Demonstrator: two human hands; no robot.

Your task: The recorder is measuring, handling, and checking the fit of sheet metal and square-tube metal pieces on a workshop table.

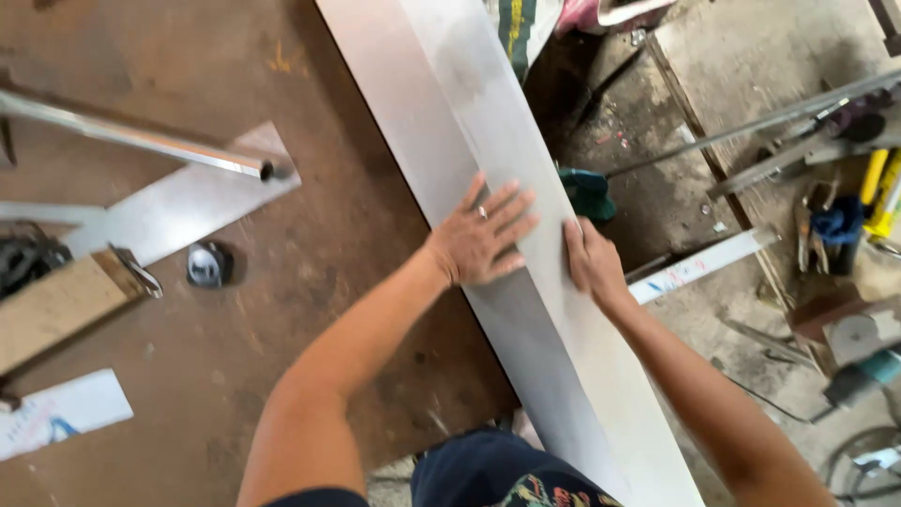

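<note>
Pressed the left hand [481, 237] flat on the long metal strip [469, 103], fingers spread wide, nothing pinched. Laid the right hand [593, 268] against the strip's outer edge, fingers straight and close together; thumb hidden, so couldn't tell whether the edge was actually clamped.

Found the strip along the right-hand edge of the brown workbench [357, 235], outer half apparently overhanging the cluttered floor [676, 188]. Noted a lengthwise line down the middle, probably a fold.

Read the step as steadying or lining up the strip on the bench edge, not lifting: palm down on top, other hand guiding from the side. Judged any further shift as needing both hands moving together, with top pressure kept on so the overhanging half doesn't tip or slide off.

Long axis: diagonal, upper centre of the view down to lower right. Far end out of view at the top, near end past the person's hip at the bottom. Broad face up.

Also on the bench, well apart: tape measure [208, 265], steel tube [141, 141].
</note>
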